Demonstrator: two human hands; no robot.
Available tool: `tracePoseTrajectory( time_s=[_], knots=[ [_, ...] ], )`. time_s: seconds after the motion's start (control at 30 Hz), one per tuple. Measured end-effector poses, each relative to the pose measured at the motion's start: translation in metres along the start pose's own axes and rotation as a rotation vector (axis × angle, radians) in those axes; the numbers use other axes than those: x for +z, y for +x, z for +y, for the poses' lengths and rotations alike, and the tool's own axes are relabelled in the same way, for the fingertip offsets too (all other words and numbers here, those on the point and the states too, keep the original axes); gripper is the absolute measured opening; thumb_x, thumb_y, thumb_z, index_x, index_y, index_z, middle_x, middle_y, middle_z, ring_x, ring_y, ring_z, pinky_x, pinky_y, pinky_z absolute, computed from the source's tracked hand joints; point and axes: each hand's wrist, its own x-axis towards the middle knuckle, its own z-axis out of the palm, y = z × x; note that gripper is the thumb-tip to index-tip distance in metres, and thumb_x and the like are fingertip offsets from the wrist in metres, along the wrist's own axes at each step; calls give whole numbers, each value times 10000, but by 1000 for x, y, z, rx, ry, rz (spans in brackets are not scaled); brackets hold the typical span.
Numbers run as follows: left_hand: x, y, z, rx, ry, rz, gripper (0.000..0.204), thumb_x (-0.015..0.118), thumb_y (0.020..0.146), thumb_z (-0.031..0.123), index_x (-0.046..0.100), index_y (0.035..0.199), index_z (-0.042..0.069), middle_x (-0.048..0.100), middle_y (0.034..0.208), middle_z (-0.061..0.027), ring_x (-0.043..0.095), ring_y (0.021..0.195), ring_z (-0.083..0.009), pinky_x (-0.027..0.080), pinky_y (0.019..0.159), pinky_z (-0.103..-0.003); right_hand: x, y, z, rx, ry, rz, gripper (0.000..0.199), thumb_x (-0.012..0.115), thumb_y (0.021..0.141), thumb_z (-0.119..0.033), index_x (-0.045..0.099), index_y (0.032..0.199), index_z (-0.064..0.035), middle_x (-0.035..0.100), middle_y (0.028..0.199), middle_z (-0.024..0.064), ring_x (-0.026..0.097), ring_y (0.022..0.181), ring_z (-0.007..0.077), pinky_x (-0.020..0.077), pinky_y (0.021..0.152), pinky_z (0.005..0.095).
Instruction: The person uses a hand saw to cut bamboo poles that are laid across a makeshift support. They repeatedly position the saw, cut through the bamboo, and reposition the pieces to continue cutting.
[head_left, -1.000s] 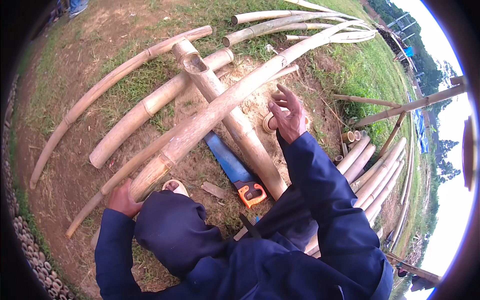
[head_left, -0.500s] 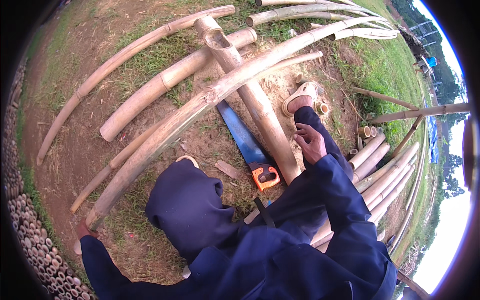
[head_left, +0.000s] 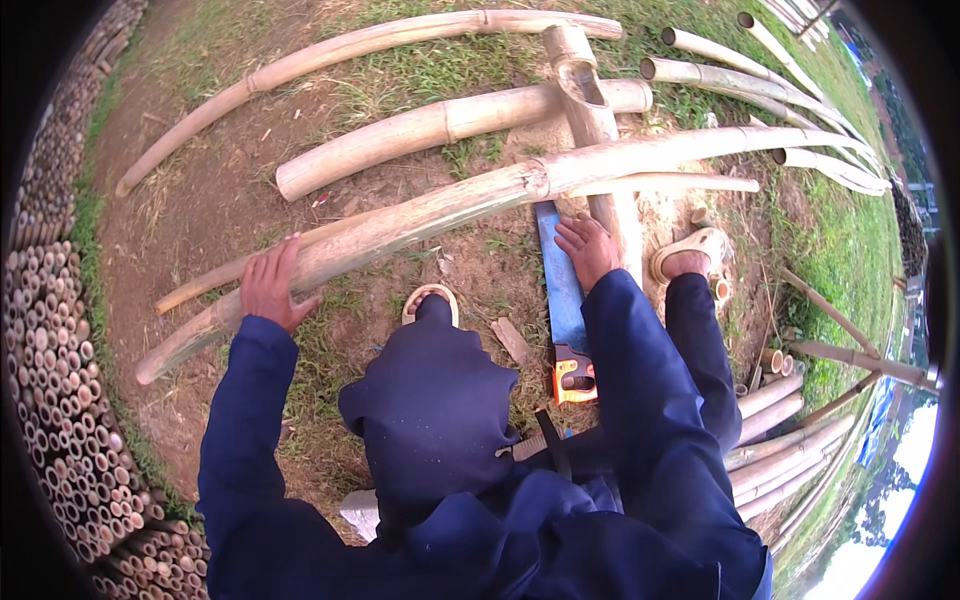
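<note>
A long pale bamboo pole (head_left: 450, 205) lies slanted across the dirt in front of me, over a thicker notched pole (head_left: 590, 100). My left hand (head_left: 268, 285) is laid on its lower left part, fingers curled over the top. A hand saw lies on the ground below the pole, with a blue blade (head_left: 562, 300) and an orange and black handle (head_left: 575, 375). My right hand (head_left: 588, 250) rests with fingers apart on the upper end of the blade, just under the pole. My knees in dark blue fill the foreground.
My sandalled feet (head_left: 430, 300) (head_left: 690, 250) stand on either side of the saw. More bamboo poles (head_left: 450, 120) lie beyond and at the right (head_left: 780, 420). Stacked bamboo ends (head_left: 50, 380) line the left. A wood chip (head_left: 512, 340) lies by the saw.
My left hand has moved from the pole's low end to a spot further up it. My right hand has come down from near my leg onto the saw blade.
</note>
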Motion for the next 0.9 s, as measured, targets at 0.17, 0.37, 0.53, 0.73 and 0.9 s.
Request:
tracePoseTrajectory(
  time_s=[0.17,0.37,0.53,0.73,0.9],
  knots=[
    [28,7,-23,-6,133,-36,808,923,648,318,554,1335,105,658,1211,-104,635,1153,-288,446,1021,-459,46,31,26,64,331,-150,632,540,959,-84,321,1552,-60,340,1612,161,304,1512,365,285,1234,583],
    [22,35,-39,-56,120,-58,769,922,659,340,557,1304,135,645,1166,-80,634,1131,-272,428,1024,-442,69,38,21,24,292,-156,482,526,1082,-267,395,1475,-22,447,1519,193,394,1466,343,341,1215,587],
    [14,51,-42,-116,155,-107,732,905,695,407,560,1282,139,618,1172,-63,597,1185,-253,401,1052,-451,46,-4,23,-184,246,-107,472,505,1099,-297,403,1426,27,498,1431,277,502,1360,402,465,1127,563],
    [-2,38,-5,-67,-33,115,874,745,776,674,520,1393,97,569,1325,-154,545,1238,-349,394,1081,-486,6,-53,-20,-289,212,-53,566,559,1071,-358,388,1473,3,494,1442,238,497,1359,387,450,1123,560],
    [-14,-23,41,106,-131,-2,978,735,741,752,527,1428,87,560,1373,-137,528,1284,-332,390,1116,-477,-6,-62,-65,-262,214,-52,497,546,1076,-344,426,1439,-28,518,1397,228,549,1282,382,505,1051,568]
  ],
)
